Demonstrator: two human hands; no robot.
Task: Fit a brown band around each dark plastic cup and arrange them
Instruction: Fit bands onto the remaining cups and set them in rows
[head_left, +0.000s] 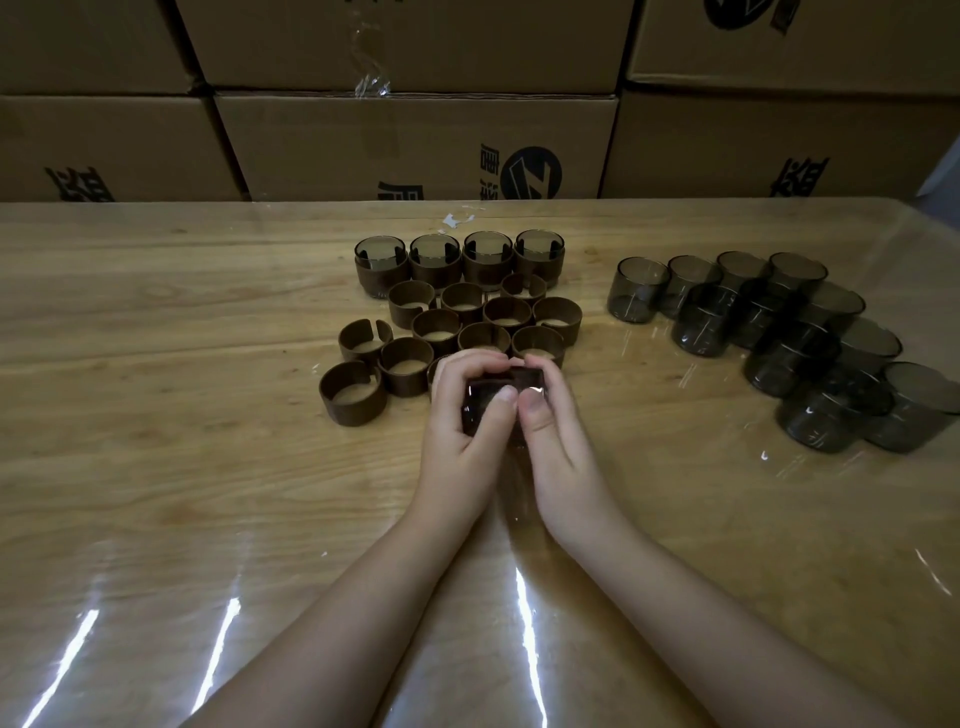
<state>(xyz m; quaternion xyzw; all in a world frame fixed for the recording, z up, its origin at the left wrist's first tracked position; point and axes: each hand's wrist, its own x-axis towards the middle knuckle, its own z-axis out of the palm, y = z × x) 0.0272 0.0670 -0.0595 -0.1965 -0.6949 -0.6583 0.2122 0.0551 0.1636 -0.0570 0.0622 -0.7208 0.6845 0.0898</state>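
The tabletop (156, 364) ends at the back against stacked cardboard boxes (415, 145), its far right corner rounded. Bare wood lies open on the left and on the near side by the forearms.

At centre, the left hand (460, 423) and right hand (556, 428) have their fingers curled round one dark cup (480, 392), thumbs on its near side, just in front of the loose brown bands (352, 393). There are about twelve bands (one is half hidden by the left hand).

Four banded cups (460, 260) stand in a row behind them. About eleven bare cups (638, 288) cluster well to the right.
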